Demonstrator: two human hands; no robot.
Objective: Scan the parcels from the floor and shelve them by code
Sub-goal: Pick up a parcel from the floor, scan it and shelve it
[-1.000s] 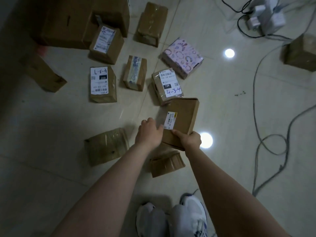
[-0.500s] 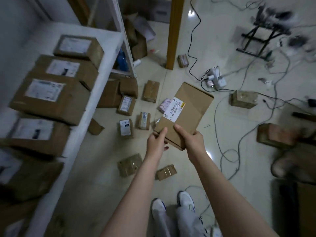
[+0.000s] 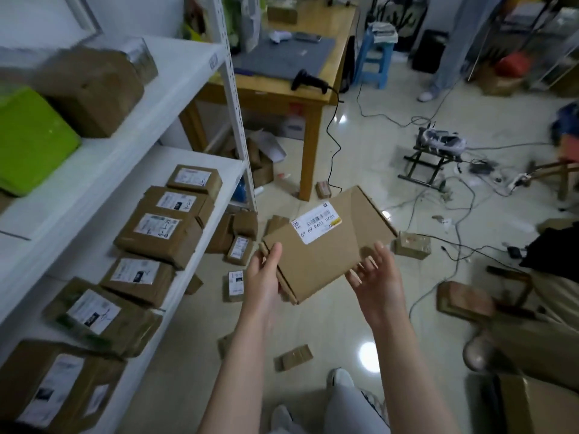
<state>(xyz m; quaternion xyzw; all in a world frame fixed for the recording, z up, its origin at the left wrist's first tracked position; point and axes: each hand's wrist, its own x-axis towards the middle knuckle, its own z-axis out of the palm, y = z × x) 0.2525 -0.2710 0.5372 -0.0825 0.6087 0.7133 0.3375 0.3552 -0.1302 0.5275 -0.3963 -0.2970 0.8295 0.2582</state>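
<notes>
I hold a flat brown cardboard parcel [image 3: 326, 255] with a white barcode label at chest height over the floor. My left hand [image 3: 266, 275] grips its left edge, thumb on top. My right hand [image 3: 376, 278] lies palm up at the parcel's right corner, fingers loosely bent and touching its edge. A black barcode scanner [image 3: 308, 80] lies on the wooden table [image 3: 340, 51] ahead. The white shelf unit [image 3: 175, 98] on my left carries several labelled brown parcels [image 3: 158, 233]. More small parcels [image 3: 236, 285] lie on the floor below.
Cables [image 3: 438, 214] trail over the glossy floor to the right. A folding rack [image 3: 432, 158], a blue stool [image 3: 374, 54], and brown boxes [image 3: 460, 297] stand on that side. A person's legs [image 3: 445, 51] are at the back. A green box [image 3: 28, 139] sits on the upper shelf.
I stood up from the floor, lifting the flat parcel, and my view swung up to the shelf and table. My right hand has loosened from a firm grip to a palm-up touch.
</notes>
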